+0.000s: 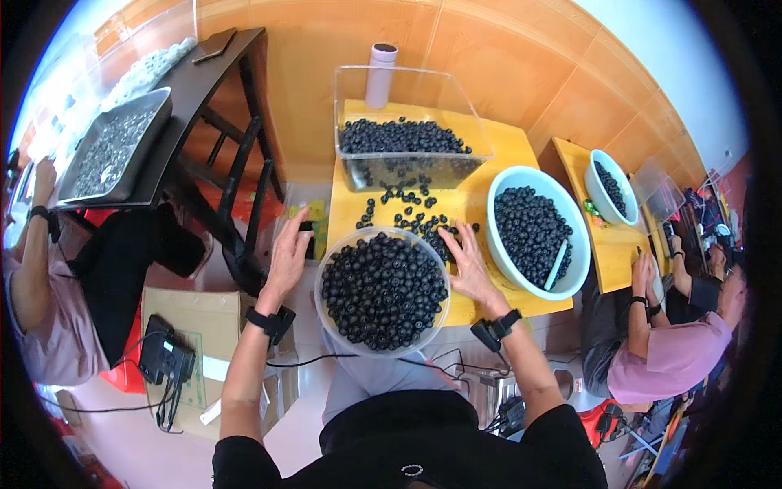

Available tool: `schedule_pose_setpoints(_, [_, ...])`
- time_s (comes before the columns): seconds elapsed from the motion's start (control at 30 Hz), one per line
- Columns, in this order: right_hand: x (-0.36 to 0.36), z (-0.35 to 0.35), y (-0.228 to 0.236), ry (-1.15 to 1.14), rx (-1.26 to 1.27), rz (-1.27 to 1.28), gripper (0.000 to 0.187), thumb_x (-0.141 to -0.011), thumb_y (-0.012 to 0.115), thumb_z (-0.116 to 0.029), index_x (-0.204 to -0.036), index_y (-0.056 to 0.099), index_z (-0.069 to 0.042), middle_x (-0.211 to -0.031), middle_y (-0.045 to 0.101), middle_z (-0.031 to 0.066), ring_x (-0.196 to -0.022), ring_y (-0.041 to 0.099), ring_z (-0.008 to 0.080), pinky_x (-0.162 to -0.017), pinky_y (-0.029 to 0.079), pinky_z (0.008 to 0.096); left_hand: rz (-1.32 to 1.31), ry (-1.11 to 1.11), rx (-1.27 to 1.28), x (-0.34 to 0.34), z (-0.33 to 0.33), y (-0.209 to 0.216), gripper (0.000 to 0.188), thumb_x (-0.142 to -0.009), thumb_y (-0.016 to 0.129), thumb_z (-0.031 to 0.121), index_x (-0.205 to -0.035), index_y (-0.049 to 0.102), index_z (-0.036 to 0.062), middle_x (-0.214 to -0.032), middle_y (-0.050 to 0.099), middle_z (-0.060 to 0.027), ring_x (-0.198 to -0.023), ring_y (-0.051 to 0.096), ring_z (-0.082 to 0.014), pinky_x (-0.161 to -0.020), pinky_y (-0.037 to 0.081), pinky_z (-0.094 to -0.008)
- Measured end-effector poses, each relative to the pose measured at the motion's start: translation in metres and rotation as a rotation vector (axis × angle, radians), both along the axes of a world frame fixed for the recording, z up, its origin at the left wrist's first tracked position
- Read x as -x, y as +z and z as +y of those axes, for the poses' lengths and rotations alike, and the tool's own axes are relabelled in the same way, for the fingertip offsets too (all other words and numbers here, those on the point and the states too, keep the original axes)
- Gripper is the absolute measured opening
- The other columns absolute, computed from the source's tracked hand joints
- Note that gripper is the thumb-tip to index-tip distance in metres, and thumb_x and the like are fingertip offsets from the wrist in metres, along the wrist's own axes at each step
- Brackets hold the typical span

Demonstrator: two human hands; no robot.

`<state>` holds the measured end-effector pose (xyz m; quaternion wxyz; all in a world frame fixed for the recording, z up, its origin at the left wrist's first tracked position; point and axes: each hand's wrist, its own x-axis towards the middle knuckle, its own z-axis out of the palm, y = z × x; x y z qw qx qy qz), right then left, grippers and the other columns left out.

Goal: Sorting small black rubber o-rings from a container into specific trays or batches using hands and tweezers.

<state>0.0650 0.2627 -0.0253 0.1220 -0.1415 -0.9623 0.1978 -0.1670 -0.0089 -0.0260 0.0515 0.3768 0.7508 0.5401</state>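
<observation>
A round clear bowl (pixel 440 314) heaped with small black round pieces (pixel 383 289) sits at the near edge of the yellow table, between my hands. To its upper left, my left hand (pixel 285 251) is open, fingers stretched upward; a small dark thing shows beside the fingertips, and whether they touch it is unclear. My right hand (pixel 471 265) is open at the bowl's right side, fingers spread by loose black pieces (pixel 419 224) scattered on the table. Behind these, a clear rectangular bin (pixel 411 167) holds more of the same pieces.
A pale blue basin (pixel 580 273) of black pieces, with a light green stick (pixel 556 265), stands at right on the yellow table (pixel 346 208). A pink bottle (pixel 380 77) is behind the bin. Left, a person works at a dark table with a metal tray (pixel 159 114); others sit right.
</observation>
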Motion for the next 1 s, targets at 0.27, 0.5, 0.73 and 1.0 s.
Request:
schedule_pose_setpoints(0.27, [0.021,0.006,0.005,0.097,-0.119,-0.019,0.050,-0.078,0.061,-0.031,-0.124,0.047,-0.017,-0.133,0.034,0.0193,-0.122,0.033,0.0369,-0.099,0.026,0.0464,-0.597,0.499,-0.441,-0.082,-0.094,-0.009,0.034,-0.091,0.052,0.020,-0.120,0.048,0.0035,-0.105,0.058,-0.0099,-0.081,0.060,-0.0144,-0.073,0.047,-0.0241])
schedule_pose_setpoints(0.5, [0.014,-0.002,0.004,0.113,-0.223,0.143,0.031,-0.077,0.061,-0.016,-0.107,0.054,-0.010,-0.103,0.047,0.0134,-0.094,0.045,0.0321,-0.080,0.039,0.0423,-0.725,0.697,-0.423,-0.169,-0.121,-0.039,0.020,-0.090,0.052,0.015,-0.106,0.055,0.0032,-0.091,0.062,-0.0072,-0.070,0.060,-0.0113,-0.065,0.049,-0.0223])
schedule_pose_setpoints(0.73, [0.011,-0.006,0.005,0.072,-0.321,0.115,0.016,-0.081,0.056,-0.018,-0.096,0.054,-0.012,-0.090,0.044,0.0107,-0.085,0.047,0.0298,-0.059,0.048,0.0416,-0.749,0.629,-0.413,-0.172,-0.116,-0.024,0.016,-0.090,0.051,0.012,-0.101,0.058,0.0024,-0.086,0.063,-0.0076,-0.069,0.061,-0.0116,-0.063,0.049,-0.0223])
schedule_pose_setpoints(1.0, [0.009,-0.005,-0.001,0.018,-0.353,0.148,0.016,-0.081,0.055,-0.017,-0.094,0.052,-0.009,-0.089,0.044,0.0106,-0.085,0.049,0.0299,-0.058,0.049,0.0429,-0.727,0.595,-0.386,-0.184,-0.113,-0.015,0.017,-0.090,0.050,0.013,-0.101,0.059,0.0016,-0.085,0.064,-0.0077,-0.069,0.061,-0.0117,-0.064,0.049,-0.0223])
